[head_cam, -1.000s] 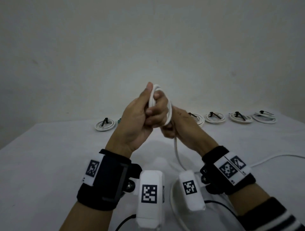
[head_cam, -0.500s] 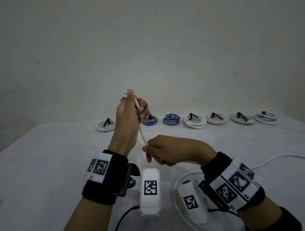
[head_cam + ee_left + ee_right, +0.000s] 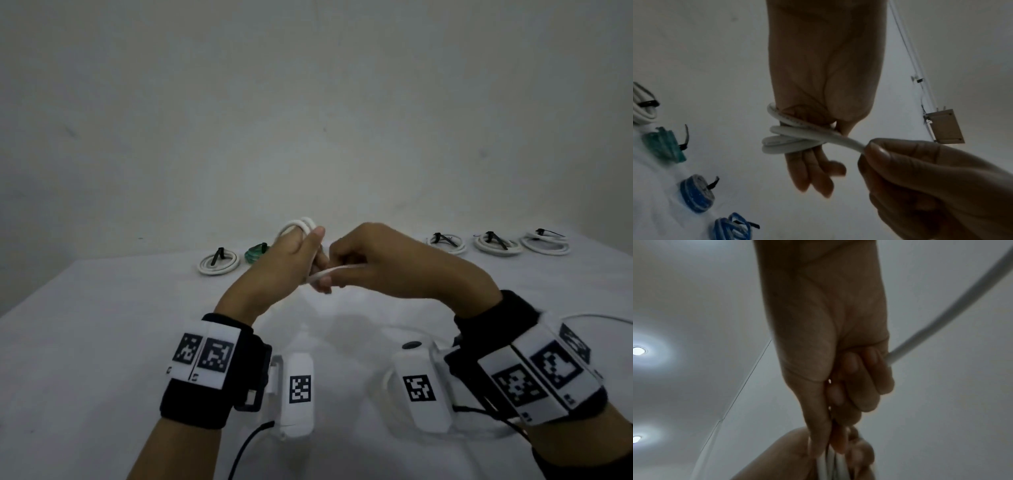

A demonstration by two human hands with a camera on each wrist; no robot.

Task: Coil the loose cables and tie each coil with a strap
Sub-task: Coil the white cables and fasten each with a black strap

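- Left hand (image 3: 281,267) raised above the desk (image 3: 102,342), fingers curled round a small coil of white cable (image 3: 298,226); loops wound about the fingers, coil standing roughly upright with its top showing above the knuckles.
- In the left wrist view, three or so turns of white cable (image 3: 789,138) wrapped round the fingers (image 3: 813,172), stacked one on another.
- Right hand (image 3: 387,263) just beside the left, touching it, pinching the cable's free run between thumb and fingers; that stretch lying nearly level, left to right.
- In the right wrist view, right hand (image 3: 838,353) closed on the cable, a loose length (image 3: 941,311) curving away past the little finger.
- Along the far edge of the desk, a row of finished coils: white coil (image 3: 219,263), green coil (image 3: 257,253), three more white coils (image 3: 496,244), each tied with a black strap (image 3: 216,256).
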